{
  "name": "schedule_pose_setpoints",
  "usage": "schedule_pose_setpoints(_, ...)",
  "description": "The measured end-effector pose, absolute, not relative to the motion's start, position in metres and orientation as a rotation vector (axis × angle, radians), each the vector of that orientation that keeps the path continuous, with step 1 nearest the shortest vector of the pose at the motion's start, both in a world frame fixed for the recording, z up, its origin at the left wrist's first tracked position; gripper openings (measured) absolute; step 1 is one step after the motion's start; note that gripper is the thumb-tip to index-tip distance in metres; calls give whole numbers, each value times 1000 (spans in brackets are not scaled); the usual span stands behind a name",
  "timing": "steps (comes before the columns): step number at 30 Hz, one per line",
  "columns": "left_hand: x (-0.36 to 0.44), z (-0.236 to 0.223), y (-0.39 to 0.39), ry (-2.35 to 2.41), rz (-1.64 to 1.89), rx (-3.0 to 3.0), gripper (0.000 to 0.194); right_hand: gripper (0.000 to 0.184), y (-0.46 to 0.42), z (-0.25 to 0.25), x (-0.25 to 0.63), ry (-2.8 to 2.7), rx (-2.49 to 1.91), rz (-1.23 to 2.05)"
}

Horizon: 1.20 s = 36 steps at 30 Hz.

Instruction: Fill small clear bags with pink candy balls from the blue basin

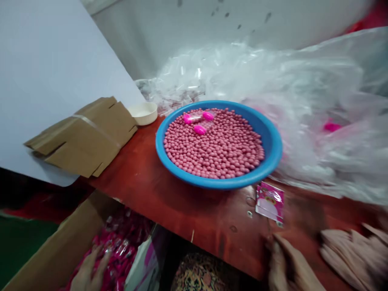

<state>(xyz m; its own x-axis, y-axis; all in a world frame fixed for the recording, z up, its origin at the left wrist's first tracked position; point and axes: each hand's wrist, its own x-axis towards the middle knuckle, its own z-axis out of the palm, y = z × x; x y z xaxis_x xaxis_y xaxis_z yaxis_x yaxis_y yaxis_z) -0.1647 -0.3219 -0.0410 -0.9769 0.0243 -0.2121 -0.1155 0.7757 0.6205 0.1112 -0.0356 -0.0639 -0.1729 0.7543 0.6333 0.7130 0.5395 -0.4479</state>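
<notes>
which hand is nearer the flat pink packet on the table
Right. The right hand is by the near edge of the table, just below the flat pink packet in view; the left hand is farther off, down in the cardboard box at pink packages.

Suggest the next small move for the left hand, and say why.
I would probably close the left hand on some glossy pink pieces: its fingers reach over them in the cardboard box, spread apart, with no clear grip visible.

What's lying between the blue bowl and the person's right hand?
In the head view, a small pink packet lies on the red table between the blue bowl and right hand.
</notes>
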Motion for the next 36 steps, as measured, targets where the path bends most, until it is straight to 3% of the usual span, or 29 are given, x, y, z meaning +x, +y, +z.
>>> schedule_pose_setpoints(3,-134,-39,-272,2451,1133,253,46,26,-39,-53,105,-1953,-1085,-35)
schedule_pose_setpoints(8,-69,-15,-180,2148,1436,532,32,18,-36,-37,132,-1937,-1132,235)
schedule_pose_setpoints(10,-50,-7,-156,2067,1464,609,26,18,-26,-27,153,-1838,-1254,51)
schedule_pose_setpoints(14,-14,7,-106,1957,1319,818,17,63,13,-26,192,-1843,-1615,-268)
schedule_pose_setpoints(16,15,14,-70,1821,1147,1095,19,73,30,-36,202,-1861,-1724,-307)
schedule_pose_setpoints(19,68,17,-14,1622,938,1517,39,67,40,-49,209,-1863,-1745,-344)
schedule_pose_setpoints(22,104,7,17,1618,889,1660,40,57,40,-52,213,-1848,-1639,-339)
schedule_pose_setpoints(30,90,-14,4,1516,942,1858,48,46,37,-58,214,-1799,-1584,-253)
schedule_pose_setpoints(36,102,-17,1,1546,1048,1594,46,54,39,-23,216,-1894,-1410,-120)
